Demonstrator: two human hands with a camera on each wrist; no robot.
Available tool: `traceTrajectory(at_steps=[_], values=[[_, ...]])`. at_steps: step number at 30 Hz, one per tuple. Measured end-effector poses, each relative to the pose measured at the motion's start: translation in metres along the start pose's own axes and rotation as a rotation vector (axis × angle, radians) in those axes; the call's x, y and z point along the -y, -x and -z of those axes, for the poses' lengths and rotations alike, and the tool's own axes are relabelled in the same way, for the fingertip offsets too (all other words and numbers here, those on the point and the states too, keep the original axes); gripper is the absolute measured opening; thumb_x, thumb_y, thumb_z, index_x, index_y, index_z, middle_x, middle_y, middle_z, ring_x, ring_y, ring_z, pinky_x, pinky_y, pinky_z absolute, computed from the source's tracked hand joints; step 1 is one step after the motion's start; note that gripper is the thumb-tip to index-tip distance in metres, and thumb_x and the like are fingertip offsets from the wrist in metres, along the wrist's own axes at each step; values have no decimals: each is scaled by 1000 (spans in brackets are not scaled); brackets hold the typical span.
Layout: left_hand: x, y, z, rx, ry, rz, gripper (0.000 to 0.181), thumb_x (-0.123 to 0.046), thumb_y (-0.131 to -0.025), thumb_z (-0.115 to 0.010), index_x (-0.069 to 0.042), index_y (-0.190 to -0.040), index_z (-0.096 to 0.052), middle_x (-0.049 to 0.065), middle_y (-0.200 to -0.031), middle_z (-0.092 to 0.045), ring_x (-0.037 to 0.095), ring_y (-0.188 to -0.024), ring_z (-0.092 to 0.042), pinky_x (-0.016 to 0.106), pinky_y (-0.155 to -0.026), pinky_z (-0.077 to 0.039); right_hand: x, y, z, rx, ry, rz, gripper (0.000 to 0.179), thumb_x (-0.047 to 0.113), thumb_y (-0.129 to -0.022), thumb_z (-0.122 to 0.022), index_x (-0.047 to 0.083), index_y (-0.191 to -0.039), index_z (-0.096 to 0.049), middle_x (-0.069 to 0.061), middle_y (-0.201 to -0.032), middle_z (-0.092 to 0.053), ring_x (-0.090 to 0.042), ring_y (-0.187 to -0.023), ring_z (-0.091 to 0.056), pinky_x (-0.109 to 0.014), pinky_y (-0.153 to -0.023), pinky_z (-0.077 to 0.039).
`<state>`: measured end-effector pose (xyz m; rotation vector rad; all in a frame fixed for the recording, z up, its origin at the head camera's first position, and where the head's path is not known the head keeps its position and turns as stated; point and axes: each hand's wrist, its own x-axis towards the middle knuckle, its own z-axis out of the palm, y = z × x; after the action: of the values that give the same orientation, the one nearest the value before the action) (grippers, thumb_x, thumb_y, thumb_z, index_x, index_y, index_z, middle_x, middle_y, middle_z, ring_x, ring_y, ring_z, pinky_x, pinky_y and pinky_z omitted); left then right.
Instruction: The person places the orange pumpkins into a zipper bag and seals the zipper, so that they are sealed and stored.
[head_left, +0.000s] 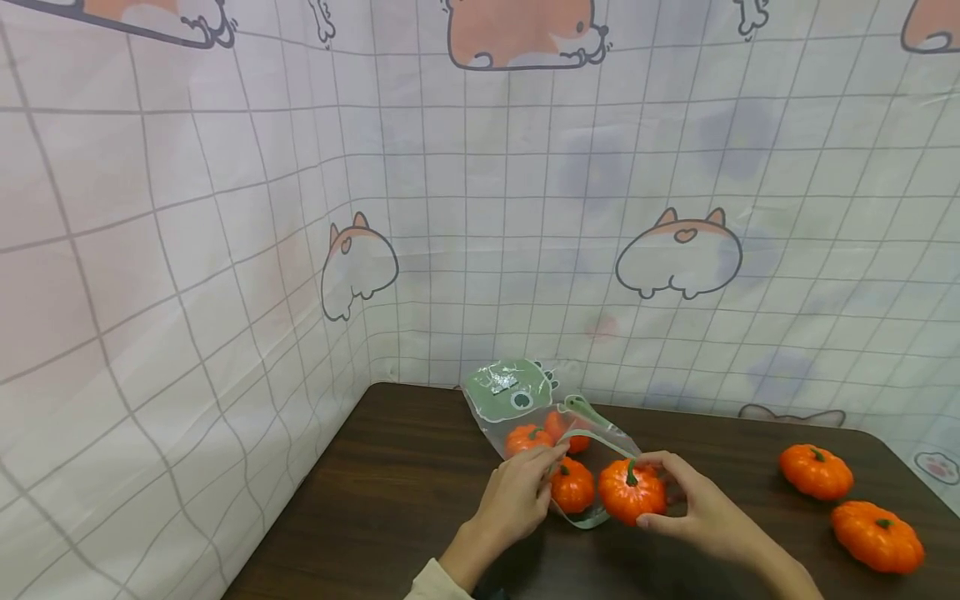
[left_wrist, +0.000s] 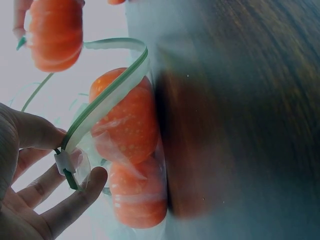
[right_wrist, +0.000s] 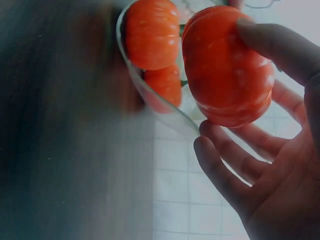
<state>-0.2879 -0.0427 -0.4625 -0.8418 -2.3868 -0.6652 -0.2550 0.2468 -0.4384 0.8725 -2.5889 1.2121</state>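
Observation:
A clear zip bag (head_left: 497,427) with a green cartoon print lies on the dark table, its mouth spread toward me. Inside it are several small orange pumpkins (head_left: 573,487). My left hand (head_left: 517,492) pinches the bag's rim near the white zip slider (left_wrist: 64,162). With thumb and fingers, my right hand (head_left: 693,506) holds another orange pumpkin (head_left: 632,492) at the bag's opening, its green stem up. In the right wrist view that held pumpkin (right_wrist: 227,67) hides part of the bag's inside.
Two more pumpkins, one farther back (head_left: 816,472) and one nearer (head_left: 877,537), sit at the table's right side. A white gridded cloth (head_left: 510,208) with cartoon dogs hangs behind and to the left of the brown table (head_left: 375,483).

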Motion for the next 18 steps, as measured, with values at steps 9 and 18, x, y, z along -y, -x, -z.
traceTrajectory(at_steps=[9, 18], values=[[0, 0, 1, -8, -16, -7, 58, -2, -83, -73, -22, -137, -66, -8, -110, -74, 4, -78, -60, 17, -63, -47, -4, -2, -13, -50, 77, -10, 58, 27, -81, -87, 18, -130, -56, -8, -122, -58, -4, -100, -60, -25, -78, -56], [-1, 0, 0, -10, -32, -10, 58, -3, -83, -73, -22, -137, -66, -9, -109, -74, 6, -79, -60, 18, -64, -47, 0, -7, -23, -94, 261, -91, 60, 33, -76, -90, 20, -126, -60, -7, -119, -60, -21, -103, -63, -38, -81, -56]])
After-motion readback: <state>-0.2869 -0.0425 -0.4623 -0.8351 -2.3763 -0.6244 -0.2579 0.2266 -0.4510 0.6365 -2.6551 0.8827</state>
